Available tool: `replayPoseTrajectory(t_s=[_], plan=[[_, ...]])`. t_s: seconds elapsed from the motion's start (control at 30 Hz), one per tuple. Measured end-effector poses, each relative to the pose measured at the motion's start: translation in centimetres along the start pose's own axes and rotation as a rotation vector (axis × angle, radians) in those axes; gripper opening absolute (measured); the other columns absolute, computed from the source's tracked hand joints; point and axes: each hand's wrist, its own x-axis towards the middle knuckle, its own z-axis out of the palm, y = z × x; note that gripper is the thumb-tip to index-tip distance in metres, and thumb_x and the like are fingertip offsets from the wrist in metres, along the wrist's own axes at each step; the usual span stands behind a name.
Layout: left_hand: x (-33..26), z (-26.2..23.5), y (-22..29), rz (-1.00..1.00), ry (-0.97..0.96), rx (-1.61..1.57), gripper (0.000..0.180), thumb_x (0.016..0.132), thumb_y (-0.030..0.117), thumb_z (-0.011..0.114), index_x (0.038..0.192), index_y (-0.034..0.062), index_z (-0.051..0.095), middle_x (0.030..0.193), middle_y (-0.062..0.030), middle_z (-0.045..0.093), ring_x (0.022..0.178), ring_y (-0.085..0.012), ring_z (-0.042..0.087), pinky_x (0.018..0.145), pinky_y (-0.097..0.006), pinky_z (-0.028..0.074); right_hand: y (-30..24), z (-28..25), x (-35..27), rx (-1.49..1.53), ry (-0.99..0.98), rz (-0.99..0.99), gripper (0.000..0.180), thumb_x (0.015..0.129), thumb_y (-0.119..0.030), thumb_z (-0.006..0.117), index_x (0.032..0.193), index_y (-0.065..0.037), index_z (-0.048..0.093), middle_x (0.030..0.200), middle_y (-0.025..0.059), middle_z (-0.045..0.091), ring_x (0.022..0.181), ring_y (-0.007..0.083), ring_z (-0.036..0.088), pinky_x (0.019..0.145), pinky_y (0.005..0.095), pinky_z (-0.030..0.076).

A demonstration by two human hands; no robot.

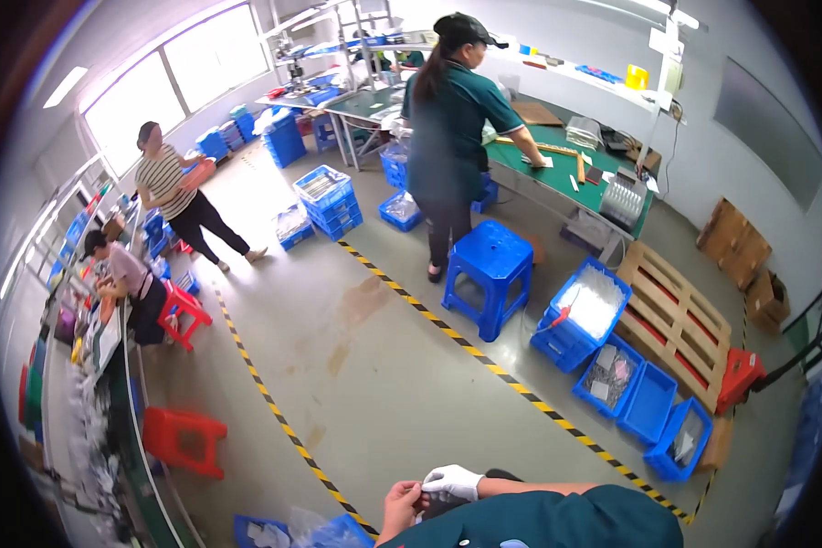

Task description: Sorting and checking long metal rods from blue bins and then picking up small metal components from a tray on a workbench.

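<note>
Low in the view, close to my body, my two hands meet. My left hand (404, 505) is bare, its fingers curled closed against the fingertips of the other hand. A white glove (457, 480) covers my right hand (449, 484), which is bent in a pinch. Whatever sits between the fingers, if anything, is too small to make out. A dark teal shirt (557, 521) covers my body below them. Just left of my hands, blue crates (342, 530) with clear plastic bags stand on the floor.
A person in a teal shirt (447, 119) works at a green table (566, 173); another in stripes (169, 173) stands far left, a third (128, 274) sits by a bench. A blue stool (490, 265), blue crates (583, 306), a wooden pallet (676, 315) and a red stool (184, 441) stand around.
</note>
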Motion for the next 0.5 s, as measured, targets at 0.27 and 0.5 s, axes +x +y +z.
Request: replayPoseTrajectory(t_s=[0.27,0.5], plan=[[7.1,1.5,5.9,0.006,0.031,0.126,0.017,0.09,0.012,0.053,0.101,-0.0005,0.05,0.077,-0.0141,0.062,0.06,-0.0177,0.059,0.056,-0.03,0.051,-9.1,-5.2,4.6,-0.173,-0.079,0.05,0.028,0.08,-0.031,0.062,0.093,-0.006,0.063,0.074,0.0016,0.06,0.061,0.01,0.053,0.053,0.0247,0.043],[12.3,3.8,13.9,0.063,0.071,0.235,0.017,0.089,0.01,0.053,0.101,-0.0006,0.049,0.076,-0.0148,0.062,0.059,-0.0179,0.058,0.055,-0.03,0.05,-16.3,-9.4,9.8,-0.225,-0.16,-0.06,0.027,0.079,-0.027,0.061,0.092,-0.004,0.064,0.079,0.0073,0.064,0.068,0.0156,0.059,0.062,0.0285,0.048]])
